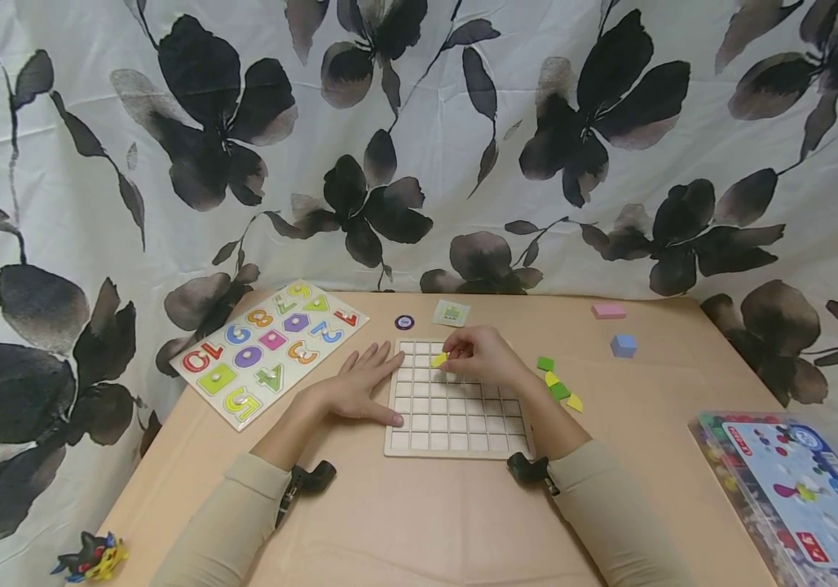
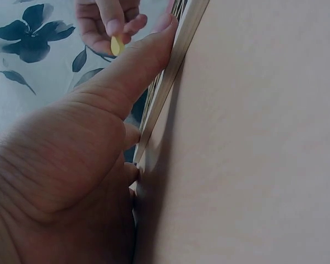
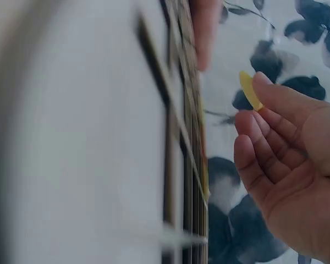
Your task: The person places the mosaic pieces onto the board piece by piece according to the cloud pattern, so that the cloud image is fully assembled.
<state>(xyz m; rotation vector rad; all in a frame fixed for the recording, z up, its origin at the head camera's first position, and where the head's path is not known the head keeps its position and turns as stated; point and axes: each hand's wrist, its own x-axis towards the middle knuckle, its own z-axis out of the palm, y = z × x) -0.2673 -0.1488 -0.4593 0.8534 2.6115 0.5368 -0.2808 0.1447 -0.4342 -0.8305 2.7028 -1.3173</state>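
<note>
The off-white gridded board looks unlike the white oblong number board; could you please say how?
The off-white gridded board shows plain cells, while the white oblong number board carries colourful numbers and shapes. The gridded board sits nearly straight in the head view; the number board lies at a slant. The left hand touches the gridded board, not the number board. Both rest on the tan table.

Centre of the frame: two hands, a left hand and a right hand; one grid board; one yellow tile in the fingers. Right of centre: two green tiles and two loose yellow tiles. Upper middle: one round token, one square card. Left: one number puzzle board showing ten numbers and five shapes. Upper right: one pink block, one blue cube. Lower right: one plastic case.
</note>
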